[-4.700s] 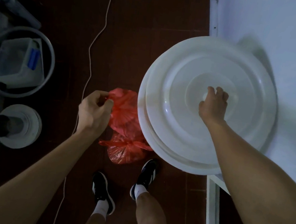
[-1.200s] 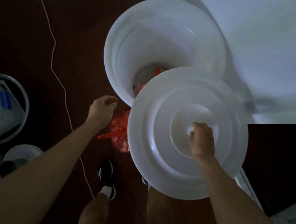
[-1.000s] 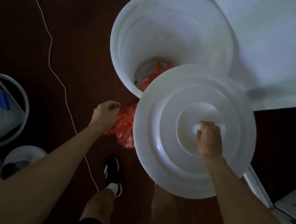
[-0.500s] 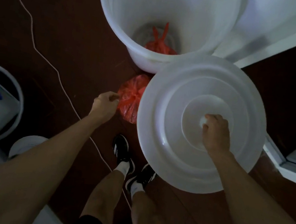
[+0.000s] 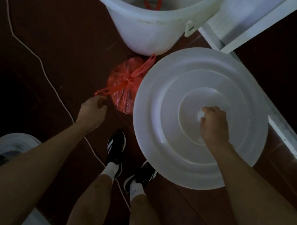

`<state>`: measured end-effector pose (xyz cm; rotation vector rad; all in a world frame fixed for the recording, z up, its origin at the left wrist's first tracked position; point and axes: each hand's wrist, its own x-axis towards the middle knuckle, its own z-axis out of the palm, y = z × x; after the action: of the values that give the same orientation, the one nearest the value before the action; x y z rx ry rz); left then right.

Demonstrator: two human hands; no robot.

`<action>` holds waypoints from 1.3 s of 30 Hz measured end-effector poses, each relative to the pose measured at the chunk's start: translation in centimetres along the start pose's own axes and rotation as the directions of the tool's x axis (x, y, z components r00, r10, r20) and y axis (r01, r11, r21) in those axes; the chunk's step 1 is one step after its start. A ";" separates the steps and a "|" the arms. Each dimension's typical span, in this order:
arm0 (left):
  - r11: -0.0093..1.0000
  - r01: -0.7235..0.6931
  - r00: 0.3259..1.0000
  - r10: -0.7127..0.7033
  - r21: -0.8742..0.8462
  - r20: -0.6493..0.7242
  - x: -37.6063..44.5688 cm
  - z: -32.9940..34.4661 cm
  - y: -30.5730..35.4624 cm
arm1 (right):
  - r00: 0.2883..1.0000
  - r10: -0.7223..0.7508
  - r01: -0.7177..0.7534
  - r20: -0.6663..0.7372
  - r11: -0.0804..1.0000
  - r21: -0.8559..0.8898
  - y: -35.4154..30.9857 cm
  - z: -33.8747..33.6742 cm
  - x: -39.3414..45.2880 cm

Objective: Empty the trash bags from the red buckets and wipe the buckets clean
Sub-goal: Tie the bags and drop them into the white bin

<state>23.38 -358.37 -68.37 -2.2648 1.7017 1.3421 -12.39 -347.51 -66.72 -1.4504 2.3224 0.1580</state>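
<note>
A: What is gripped by the left hand (image 5: pixel 92 110)?

B: One tied handle of a red trash bag (image 5: pixel 124 83) is pinched in its curled fingers. The knotted bag is seen just below the white bucket (image 5: pixel 149 25), beside the lid's left edge.

A: And the right hand (image 5: pixel 214 124)?

B: The knob at the centre of the round white lid (image 5: pixel 166 103) is clasped by it, and the lid is held flat above the dark floor (image 5: pixel 55 33).

A: Is anything seen inside the bucket?

B: Red bag handles (image 5: pixel 154 2) are glimpsed at its bottom. A thin white cord (image 5: pixel 36 55) is trailed across the floor at left.
</note>
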 end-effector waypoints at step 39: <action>0.775 -0.524 0.851 0.497 0.355 0.170 20.6 9.3 8.2 | 0.990 -0.109 0.121 -0.091 0.983 0.140 3.8 16.8 8.4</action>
<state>12.09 -373.43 -83.30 -1.5790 2.4131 0.9770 -14.44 -347.77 -85.75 -1.5392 2.2544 -0.1034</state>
